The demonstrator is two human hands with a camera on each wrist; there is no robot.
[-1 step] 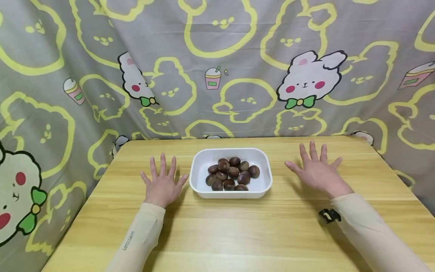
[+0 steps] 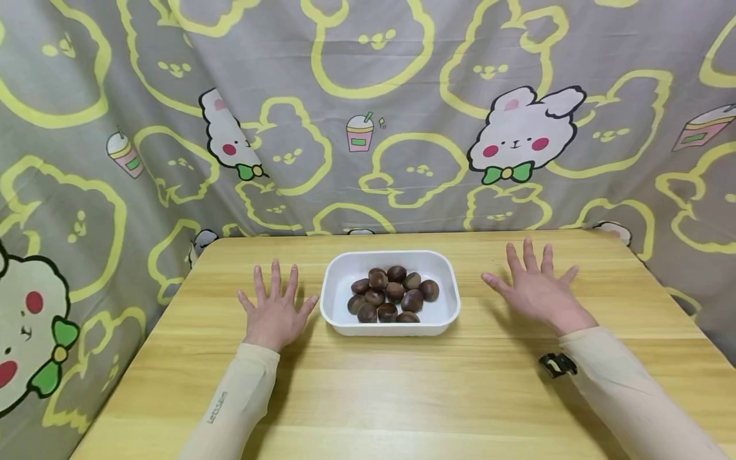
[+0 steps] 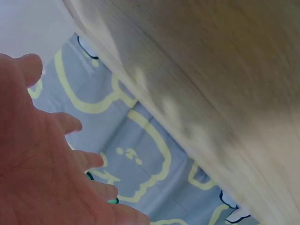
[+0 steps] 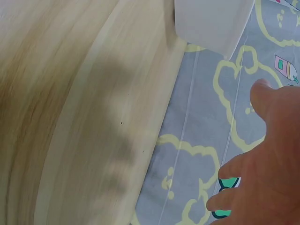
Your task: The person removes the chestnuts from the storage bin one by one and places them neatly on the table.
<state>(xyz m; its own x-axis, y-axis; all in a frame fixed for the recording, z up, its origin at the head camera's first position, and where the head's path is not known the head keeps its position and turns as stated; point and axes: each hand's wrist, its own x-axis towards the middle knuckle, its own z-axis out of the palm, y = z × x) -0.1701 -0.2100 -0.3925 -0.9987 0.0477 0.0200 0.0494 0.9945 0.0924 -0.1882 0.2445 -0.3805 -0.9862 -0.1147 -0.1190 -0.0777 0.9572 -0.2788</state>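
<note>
A white rectangular tray (image 2: 391, 328) sits on the wooden table with several glossy brown chestnuts (image 2: 412, 300) heaped loosely inside. To its left my left hand (image 2: 275, 319) hovers palm down, fingers spread, thumb tip close to the tray's side. My right hand (image 2: 540, 291) is held the same way, farther off on the right, with a gap of bare wood between thumb and tray. Neither hand holds anything. The right wrist view shows the spread right hand (image 4: 267, 159) above the tabletop and the tray's outer wall (image 4: 211, 23). In the left wrist view, the left palm (image 3: 42, 164) faces the wood.
The light wooden table (image 2: 368, 396) stretches toward me from a grey curtain (image 2: 402, 115) with yellow outlines and cartoon rabbits. That cloth hangs along the back and left. A small black buckle (image 2: 558, 365) is at the right sleeve's cuff.
</note>
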